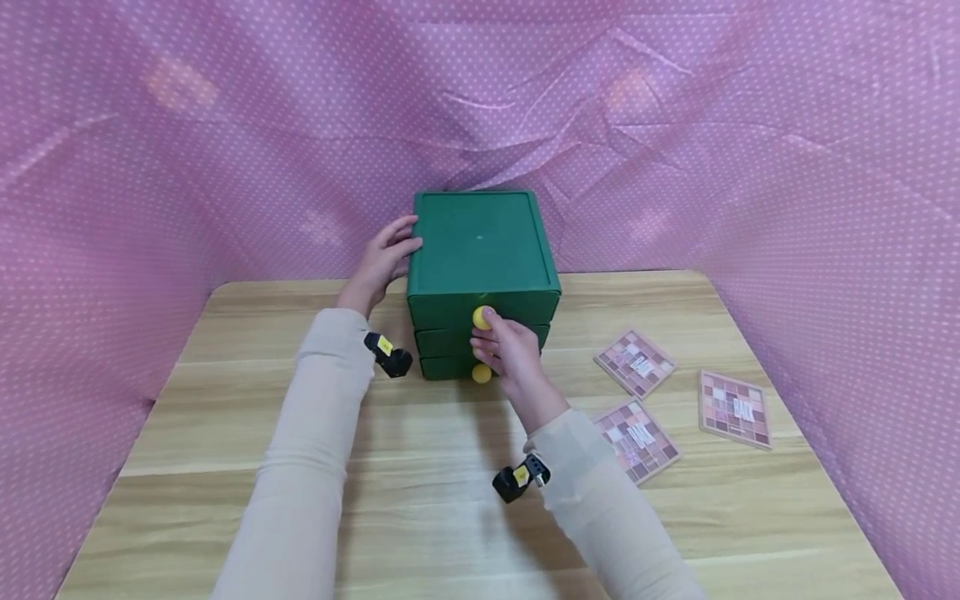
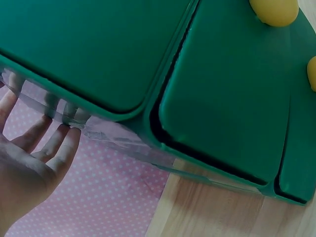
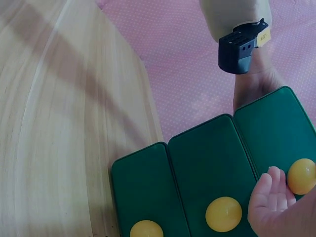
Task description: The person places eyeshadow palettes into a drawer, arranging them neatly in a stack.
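A green drawer box [image 1: 480,242] with a clear side stands at the table's back edge, three drawers stacked with round yellow knobs. My left hand [image 1: 381,265] rests its extended fingers against the box's left side, near the top. At the front, my right hand [image 1: 517,354] pinches the top drawer's yellow knob [image 1: 481,318] between thumb and fingers; part of the grip is hidden in the right wrist view. The middle knob [image 3: 223,214] is mostly covered by that hand in the head view. Below it shows the bottom knob [image 1: 482,373]. The drawer fronts look flush.
Three square pink palettes with coloured grids lie on the wooden table [image 1: 247,417] to the right: one at the back [image 1: 634,363], one far right [image 1: 735,408], one partly behind my right forearm [image 1: 641,442]. Pink dotted cloth [image 1: 337,108] hangs close behind the box.
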`<state>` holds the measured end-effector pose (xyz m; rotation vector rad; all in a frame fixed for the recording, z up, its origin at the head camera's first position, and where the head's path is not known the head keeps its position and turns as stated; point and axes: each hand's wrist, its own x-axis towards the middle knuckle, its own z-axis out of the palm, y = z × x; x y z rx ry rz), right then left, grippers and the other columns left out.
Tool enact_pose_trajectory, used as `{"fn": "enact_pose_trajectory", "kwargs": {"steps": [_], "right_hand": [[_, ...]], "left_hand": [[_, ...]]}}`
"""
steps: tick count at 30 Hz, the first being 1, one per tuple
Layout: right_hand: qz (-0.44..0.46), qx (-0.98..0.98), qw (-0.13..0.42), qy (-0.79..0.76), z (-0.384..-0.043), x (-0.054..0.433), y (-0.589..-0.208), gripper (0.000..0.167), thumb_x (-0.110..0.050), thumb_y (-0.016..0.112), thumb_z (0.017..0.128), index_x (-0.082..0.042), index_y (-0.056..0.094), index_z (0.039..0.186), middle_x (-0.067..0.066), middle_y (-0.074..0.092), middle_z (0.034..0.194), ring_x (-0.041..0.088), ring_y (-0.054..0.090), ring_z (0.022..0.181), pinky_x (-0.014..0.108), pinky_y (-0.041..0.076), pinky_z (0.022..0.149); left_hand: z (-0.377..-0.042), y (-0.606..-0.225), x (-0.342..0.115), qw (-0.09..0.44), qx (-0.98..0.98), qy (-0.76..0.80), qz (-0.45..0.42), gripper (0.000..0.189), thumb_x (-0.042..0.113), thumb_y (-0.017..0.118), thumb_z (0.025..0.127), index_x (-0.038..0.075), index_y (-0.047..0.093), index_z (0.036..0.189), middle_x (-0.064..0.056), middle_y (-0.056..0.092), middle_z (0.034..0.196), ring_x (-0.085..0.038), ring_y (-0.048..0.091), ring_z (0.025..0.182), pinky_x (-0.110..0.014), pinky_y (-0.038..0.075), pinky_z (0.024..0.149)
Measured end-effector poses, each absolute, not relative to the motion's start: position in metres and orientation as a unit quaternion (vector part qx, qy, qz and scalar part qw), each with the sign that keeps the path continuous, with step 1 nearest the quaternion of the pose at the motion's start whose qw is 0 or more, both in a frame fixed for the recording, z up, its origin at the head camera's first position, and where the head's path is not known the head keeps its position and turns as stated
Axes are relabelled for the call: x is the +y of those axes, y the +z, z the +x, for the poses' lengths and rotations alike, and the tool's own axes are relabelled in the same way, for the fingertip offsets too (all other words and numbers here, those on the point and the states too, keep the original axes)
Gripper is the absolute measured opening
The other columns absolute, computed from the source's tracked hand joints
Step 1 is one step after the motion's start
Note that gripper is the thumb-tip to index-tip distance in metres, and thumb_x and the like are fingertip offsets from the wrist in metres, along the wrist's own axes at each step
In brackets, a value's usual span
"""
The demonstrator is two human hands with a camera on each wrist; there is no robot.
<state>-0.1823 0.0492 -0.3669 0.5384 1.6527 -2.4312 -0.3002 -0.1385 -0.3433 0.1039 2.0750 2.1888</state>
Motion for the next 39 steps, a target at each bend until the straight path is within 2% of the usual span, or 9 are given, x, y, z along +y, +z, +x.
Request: {"fn": "enact_pose_trajectory", "kwargs": {"steps": [10,15,23,29,39], "right_hand": [[0.195,0.543,0.070,-0.813,-0.175,0.047,-0.368,0.038,-0.029,0.063,0.078,0.002,0.054,0.098,0.014,0.060,0.086,0.017,0.058,0.069,0.027,0.048,0.071],[0.180,0.536,0.070,-0.822,-0.163,0.049,-0.369,0.037,-0.029,0.064,0.078,0.003,0.054,0.096,0.012,0.059,0.081,0.017,0.058,0.068,0.025,0.048,0.069],[0.168,0.529,0.077,-0.828,-0.148,0.052,-0.371,0.037,-0.028,0.063,0.079,0.003,0.053,0.096,0.013,0.058,0.083,0.017,0.057,0.068,0.026,0.048,0.070],[0.160,0.528,0.075,-0.831,-0.138,0.054,-0.374,0.035,-0.026,0.062,0.080,0.003,0.053,0.095,0.014,0.058,0.081,0.017,0.058,0.067,0.026,0.048,0.070],[0.148,0.514,0.079,-0.841,-0.123,0.056,-0.377,0.032,-0.022,0.061,0.081,0.004,0.050,0.096,0.014,0.058,0.083,0.016,0.056,0.069,0.026,0.047,0.071]], "left_hand": [[-0.303,-0.344,-0.141,0.071,0.677,0.731,0.045,0.049,0.018,0.054,0.086,0.017,0.037,0.132,-0.007,0.030,0.133,-0.023,0.043,0.108,-0.035,0.041,0.083],[-0.302,-0.344,-0.141,0.074,0.676,0.731,0.050,0.049,0.018,0.052,0.087,0.017,0.036,0.132,-0.007,0.029,0.133,-0.024,0.042,0.108,-0.038,0.039,0.085],[-0.300,-0.345,-0.140,0.071,0.678,0.730,0.049,0.048,0.017,0.052,0.087,0.016,0.036,0.132,-0.009,0.029,0.134,-0.025,0.042,0.108,-0.036,0.040,0.084],[-0.299,-0.345,-0.140,0.070,0.671,0.737,0.045,0.048,0.016,0.053,0.087,0.016,0.037,0.132,-0.009,0.029,0.133,-0.026,0.042,0.109,-0.041,0.036,0.088],[-0.299,-0.346,-0.141,0.076,0.670,0.736,0.053,0.049,0.018,0.053,0.087,0.017,0.035,0.133,-0.008,0.029,0.133,-0.028,0.041,0.111,-0.041,0.036,0.089]]}}
